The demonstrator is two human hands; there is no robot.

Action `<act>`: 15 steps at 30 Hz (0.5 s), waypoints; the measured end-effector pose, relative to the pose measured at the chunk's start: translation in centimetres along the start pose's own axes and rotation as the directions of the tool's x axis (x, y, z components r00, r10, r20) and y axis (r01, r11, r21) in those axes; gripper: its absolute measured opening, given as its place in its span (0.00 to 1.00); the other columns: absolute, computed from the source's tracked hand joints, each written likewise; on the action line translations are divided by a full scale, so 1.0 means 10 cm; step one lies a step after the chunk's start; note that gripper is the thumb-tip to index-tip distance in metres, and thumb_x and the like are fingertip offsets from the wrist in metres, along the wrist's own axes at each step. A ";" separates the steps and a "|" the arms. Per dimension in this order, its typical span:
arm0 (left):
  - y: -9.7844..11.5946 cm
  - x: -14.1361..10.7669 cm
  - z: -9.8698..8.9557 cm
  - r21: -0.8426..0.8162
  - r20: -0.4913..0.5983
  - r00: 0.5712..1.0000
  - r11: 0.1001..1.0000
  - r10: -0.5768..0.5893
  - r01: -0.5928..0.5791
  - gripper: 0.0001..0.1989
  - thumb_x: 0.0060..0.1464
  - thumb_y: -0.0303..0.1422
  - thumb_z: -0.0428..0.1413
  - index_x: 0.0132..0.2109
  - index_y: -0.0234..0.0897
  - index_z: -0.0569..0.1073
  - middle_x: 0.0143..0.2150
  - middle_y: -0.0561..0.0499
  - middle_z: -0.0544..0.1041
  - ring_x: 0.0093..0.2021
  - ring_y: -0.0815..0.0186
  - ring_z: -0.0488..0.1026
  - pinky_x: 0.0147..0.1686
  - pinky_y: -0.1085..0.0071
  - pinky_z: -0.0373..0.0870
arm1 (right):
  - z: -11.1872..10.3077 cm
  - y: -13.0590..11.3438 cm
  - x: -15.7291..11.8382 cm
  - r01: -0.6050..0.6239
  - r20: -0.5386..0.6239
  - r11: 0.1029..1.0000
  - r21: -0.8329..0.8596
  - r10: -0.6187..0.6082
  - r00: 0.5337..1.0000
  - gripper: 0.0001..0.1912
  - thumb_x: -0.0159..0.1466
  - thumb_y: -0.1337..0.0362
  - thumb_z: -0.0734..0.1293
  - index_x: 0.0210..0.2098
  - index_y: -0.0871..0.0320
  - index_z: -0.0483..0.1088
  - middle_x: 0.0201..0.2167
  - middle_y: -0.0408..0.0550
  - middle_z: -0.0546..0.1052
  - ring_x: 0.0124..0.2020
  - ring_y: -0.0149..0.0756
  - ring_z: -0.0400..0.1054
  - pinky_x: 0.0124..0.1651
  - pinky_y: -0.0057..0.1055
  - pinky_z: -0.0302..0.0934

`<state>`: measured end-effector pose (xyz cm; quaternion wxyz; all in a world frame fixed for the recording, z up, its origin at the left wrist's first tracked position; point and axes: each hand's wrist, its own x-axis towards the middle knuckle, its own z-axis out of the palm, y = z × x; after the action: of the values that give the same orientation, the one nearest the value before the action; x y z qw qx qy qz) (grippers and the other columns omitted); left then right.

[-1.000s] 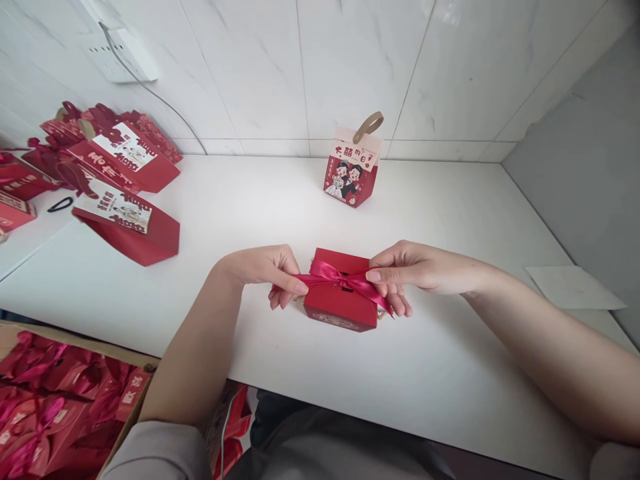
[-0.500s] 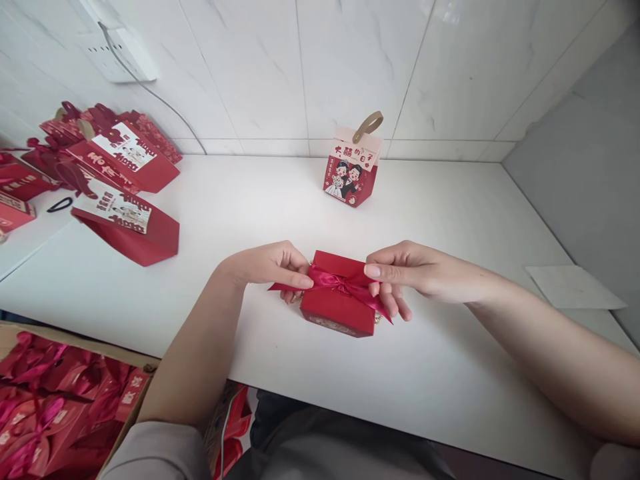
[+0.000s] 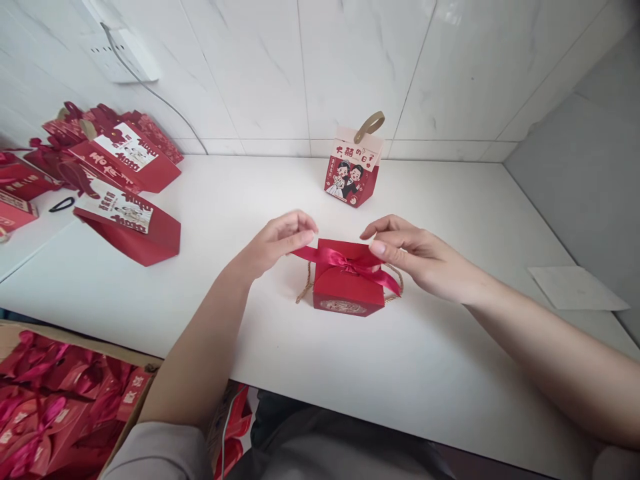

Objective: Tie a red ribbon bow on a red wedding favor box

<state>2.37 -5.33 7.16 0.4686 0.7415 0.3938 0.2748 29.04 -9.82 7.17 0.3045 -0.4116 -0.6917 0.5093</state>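
Note:
A red gift box (image 3: 345,293) with a gold emblem on its front sits on the white table. Across its top lies a pink-red satin ribbon (image 3: 349,265) tied at the middle, and gold cord loops show at both sides. My left hand (image 3: 280,243) hovers at the box's upper left, over the ribbon's left end, its fingers curved and apart from the thumb. At the upper right corner is my right hand (image 3: 413,253), fingers spread, with the thumb tip near the box's edge.
A red and pink box (image 3: 351,170) with a tan handle stands near the wall. More red boxes (image 3: 135,227) are at the left. A carton (image 3: 145,373) of ribboned boxes is at the lower left. White paper (image 3: 577,287) lies at the right.
Both hands have loosened from the box. My left hand has moved up, off the box's left side. The box sits slightly farther back and right, with its cord loops now more visible.

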 end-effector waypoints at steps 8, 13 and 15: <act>0.11 -0.02 0.38 0.254 -0.091 0.960 0.939 0.263 -0.233 0.15 0.55 0.42 0.56 0.47 0.41 0.70 0.53 0.46 0.70 0.55 0.59 0.65 0.54 0.64 0.64 | -0.04 0.02 0.07 -0.063 0.012 0.997 0.040 0.063 0.998 0.26 0.64 0.40 0.60 0.33 0.54 0.76 0.51 0.51 0.71 0.53 0.52 0.64 0.45 0.39 0.67; 0.14 -0.04 0.43 0.269 -0.052 0.971 0.940 0.233 -0.211 0.13 0.55 0.40 0.57 0.45 0.40 0.72 0.50 0.46 0.71 0.52 0.60 0.68 0.54 0.62 0.64 | -0.03 0.01 0.07 -0.040 -0.009 0.990 0.139 0.042 0.999 0.23 0.64 0.41 0.61 0.36 0.54 0.73 0.47 0.51 0.74 0.49 0.48 0.68 0.46 0.38 0.65; 0.13 -0.03 0.39 0.236 -0.013 0.976 0.949 0.216 -0.207 0.13 0.55 0.40 0.58 0.46 0.41 0.73 0.53 0.45 0.70 0.56 0.58 0.67 0.57 0.60 0.63 | -0.02 0.09 0.11 0.001 -0.071 0.975 0.221 0.015 0.997 0.23 0.64 0.41 0.60 0.39 0.53 0.71 0.51 0.50 0.73 0.49 0.44 0.69 0.48 0.37 0.65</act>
<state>5.61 -7.77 6.71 0.3383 0.8238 0.3508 0.2896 28.89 -8.61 6.33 0.3714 -0.3957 -0.6178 0.5691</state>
